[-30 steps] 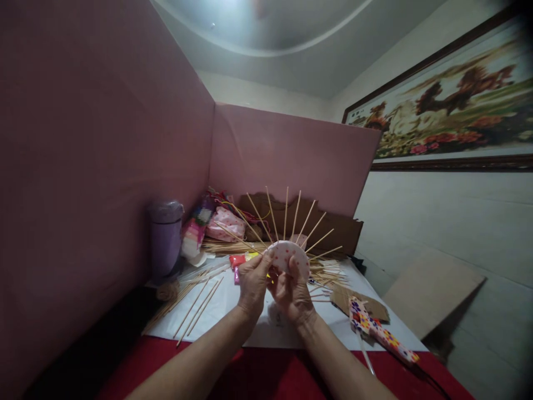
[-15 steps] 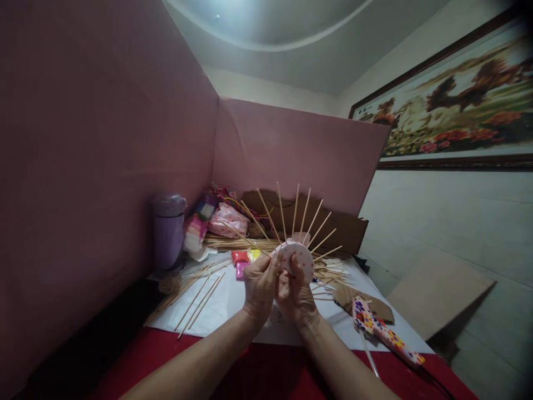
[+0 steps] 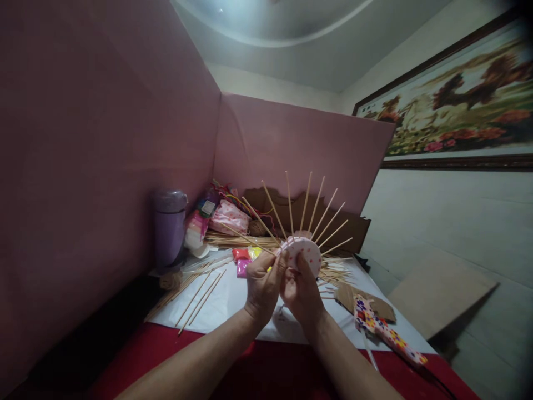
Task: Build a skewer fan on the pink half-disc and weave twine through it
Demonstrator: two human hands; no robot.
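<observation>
Pinching polka-dot disc [image 3: 311, 253] in left hand's [image 3: 262, 288] and right hand's [image 3: 303, 294] closed fingers [image 3: 306, 268], shifted nearer glue gun [image 3: 385, 332], seemingly steadying sticks [image 3: 306, 200].

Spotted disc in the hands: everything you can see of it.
The disc is pale pinkish-white with red dots, and looks cloth-covered. Thin, wooden-looking sticks fan out from its upper edge. It is held up over the white sheet, dotted face toward the camera. The left hand pinches its left edge; the right hand grips its lower part, thumb across the face. Its back is hidden.
</observation>
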